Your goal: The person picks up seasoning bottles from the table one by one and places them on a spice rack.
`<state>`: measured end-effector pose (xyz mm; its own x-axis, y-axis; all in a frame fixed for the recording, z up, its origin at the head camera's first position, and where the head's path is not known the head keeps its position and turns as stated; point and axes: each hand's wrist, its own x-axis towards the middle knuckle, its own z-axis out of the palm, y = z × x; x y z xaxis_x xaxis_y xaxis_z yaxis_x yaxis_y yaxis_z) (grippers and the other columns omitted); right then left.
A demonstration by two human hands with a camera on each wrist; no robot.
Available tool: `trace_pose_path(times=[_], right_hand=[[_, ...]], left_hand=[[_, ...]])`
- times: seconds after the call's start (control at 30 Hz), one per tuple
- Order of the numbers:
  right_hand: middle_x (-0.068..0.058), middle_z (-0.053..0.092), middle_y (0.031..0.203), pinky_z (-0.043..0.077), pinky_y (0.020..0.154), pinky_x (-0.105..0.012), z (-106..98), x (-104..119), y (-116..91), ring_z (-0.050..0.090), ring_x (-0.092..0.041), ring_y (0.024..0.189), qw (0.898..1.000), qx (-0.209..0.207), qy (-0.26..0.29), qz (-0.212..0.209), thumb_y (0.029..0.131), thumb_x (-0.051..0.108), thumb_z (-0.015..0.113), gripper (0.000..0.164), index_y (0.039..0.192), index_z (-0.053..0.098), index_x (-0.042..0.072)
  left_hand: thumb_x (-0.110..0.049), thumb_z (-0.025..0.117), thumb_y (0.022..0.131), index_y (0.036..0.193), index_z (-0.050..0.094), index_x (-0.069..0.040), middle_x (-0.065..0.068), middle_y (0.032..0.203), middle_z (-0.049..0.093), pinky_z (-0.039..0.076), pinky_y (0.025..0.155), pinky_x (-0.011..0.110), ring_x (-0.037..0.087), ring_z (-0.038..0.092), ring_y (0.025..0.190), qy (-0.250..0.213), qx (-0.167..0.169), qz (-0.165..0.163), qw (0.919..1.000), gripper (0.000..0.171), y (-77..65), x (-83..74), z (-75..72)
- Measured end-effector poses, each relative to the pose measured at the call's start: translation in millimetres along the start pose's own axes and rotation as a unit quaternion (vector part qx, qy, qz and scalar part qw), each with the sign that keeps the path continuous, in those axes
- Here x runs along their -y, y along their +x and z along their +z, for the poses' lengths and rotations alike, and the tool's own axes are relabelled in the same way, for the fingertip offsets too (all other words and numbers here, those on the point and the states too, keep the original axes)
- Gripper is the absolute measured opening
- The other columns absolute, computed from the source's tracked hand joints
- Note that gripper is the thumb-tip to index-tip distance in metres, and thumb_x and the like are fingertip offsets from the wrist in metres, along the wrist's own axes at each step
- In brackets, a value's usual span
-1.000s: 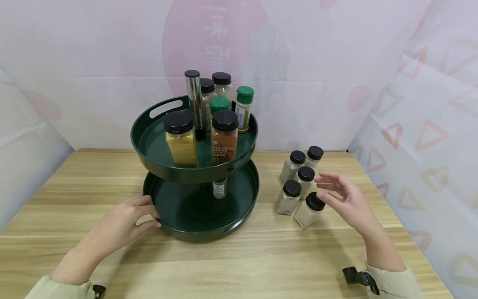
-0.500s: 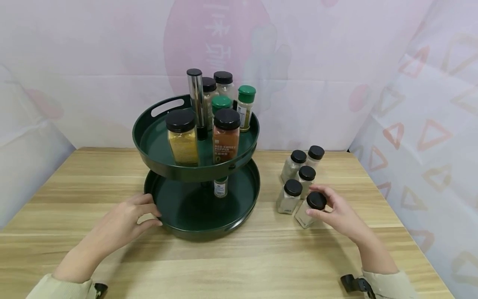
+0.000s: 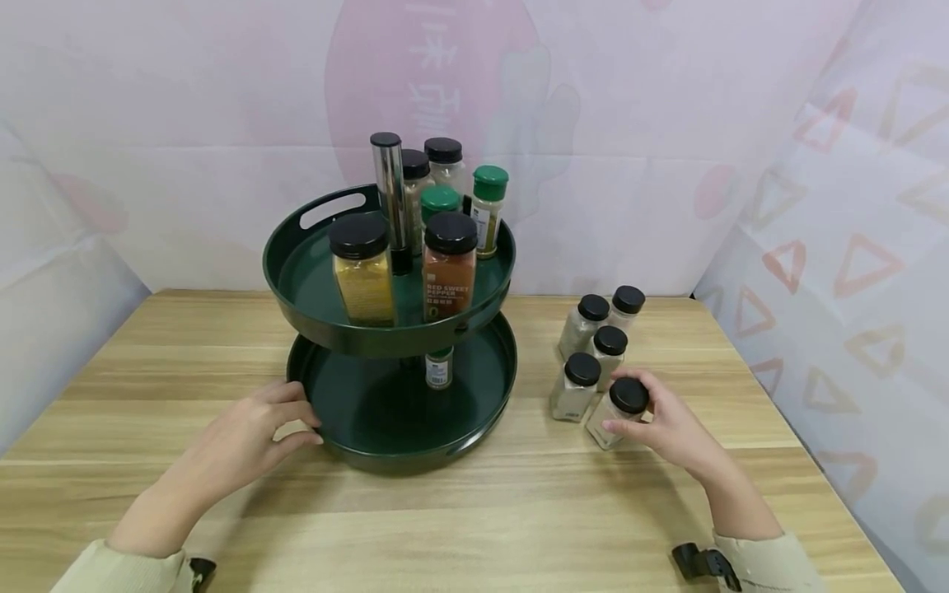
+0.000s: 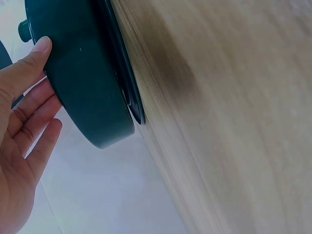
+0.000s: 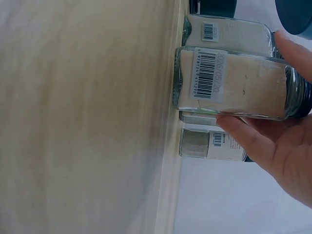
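Observation:
My right hand [image 3: 667, 432] holds the front spice jar [image 3: 602, 418], pale powder under a black lid, with thumb and fingers around its upper part. In the right wrist view that glass jar [image 5: 248, 90] shows a barcode label, and the fingers lie on either side. At the left, my left hand [image 3: 255, 436] grips the rim of the dark green lower tray [image 3: 371, 457] of a two-tier stand. The left wrist view has the thumb [image 4: 41, 46] on the outside of the tray wall, while other fingertips are hidden behind the rim.
Several black-lidded jars, including a near one [image 3: 572, 399], stand close beside the held jar. The upper tray [image 3: 334, 333] carries a yellow jar [image 3: 363, 288], a red sweet pepper jar [image 3: 448, 288] and others around a metal post [image 3: 389, 193]. A small bottle [image 3: 438, 372] stands in the lower tray.
My right hand has come down and left from above the front jar, and its thumb and fingers have closed around it. The left hand stays at the lower tray's rim.

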<state>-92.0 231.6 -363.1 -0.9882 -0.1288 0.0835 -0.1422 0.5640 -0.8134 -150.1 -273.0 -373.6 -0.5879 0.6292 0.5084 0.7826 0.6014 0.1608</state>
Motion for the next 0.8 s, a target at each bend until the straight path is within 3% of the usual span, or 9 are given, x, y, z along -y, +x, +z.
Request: trace_pose_path(times=[0.1, 0.3, 0.67, 0.8], right_hand=[[-0.021, 0.060, 0.121, 0.043, 0.090, -0.014, -0.4, -0.3, 0.3, 0.053, 0.006, 0.103, 1.000, -0.001, -0.004, 0.002, 0.083, 0.008, 0.080, 0.051, 0.124, 0.053, -0.007], [-0.007, 0.063, 0.097, 0.047, 0.085, -0.022, -1.1, 0.0, -0.1, 0.056, -0.002, 0.091, 1.000, 0.006, 0.004, 0.025, 0.084, 0.010, 0.079, 0.033, 0.108, 0.062, -0.005], [0.000, 0.069, 0.092, 0.050, 0.073, -0.021, 0.7, -1.2, -0.3, 0.060, 0.000, 0.084, 0.998, -0.018, 0.033, 0.049, 0.084, 0.007, 0.077, 0.029, 0.106, 0.064, -0.006], [0.002, 0.072, 0.092, 0.051, 0.074, -0.019, 1.3, -0.6, 0.3, 0.064, 0.002, 0.084, 0.997, -0.038, 0.045, 0.059, 0.084, 0.005, 0.077, 0.031, 0.108, 0.064, -0.009]], left_hand=[[-0.016, 0.089, 0.064, 0.079, 0.074, -0.019, -0.015, 0.081, 0.054, 0.043, 0.065, 0.011, 0.001, 0.052, 0.074, 0.002, 0.000, 0.001, 1.0000, 0.021, 0.0, 0.6, -0.5], [-0.016, 0.089, 0.063, 0.079, 0.073, -0.018, -0.015, 0.082, 0.054, 0.041, 0.067, 0.008, 0.001, 0.051, 0.075, 0.000, -0.005, 0.006, 1.0000, 0.022, -0.3, -0.3, -0.2], [-0.015, 0.089, 0.063, 0.079, 0.073, -0.019, -0.015, 0.081, 0.054, 0.039, 0.067, 0.006, 0.000, 0.050, 0.075, 0.001, -0.007, 0.004, 1.0000, 0.022, -0.7, 0.9, -0.3], [-0.015, 0.089, 0.063, 0.078, 0.073, -0.018, -0.015, 0.081, 0.054, 0.039, 0.067, 0.006, -0.001, 0.050, 0.075, 0.002, -0.008, 0.004, 1.0000, 0.022, -0.5, 0.9, -0.4]])
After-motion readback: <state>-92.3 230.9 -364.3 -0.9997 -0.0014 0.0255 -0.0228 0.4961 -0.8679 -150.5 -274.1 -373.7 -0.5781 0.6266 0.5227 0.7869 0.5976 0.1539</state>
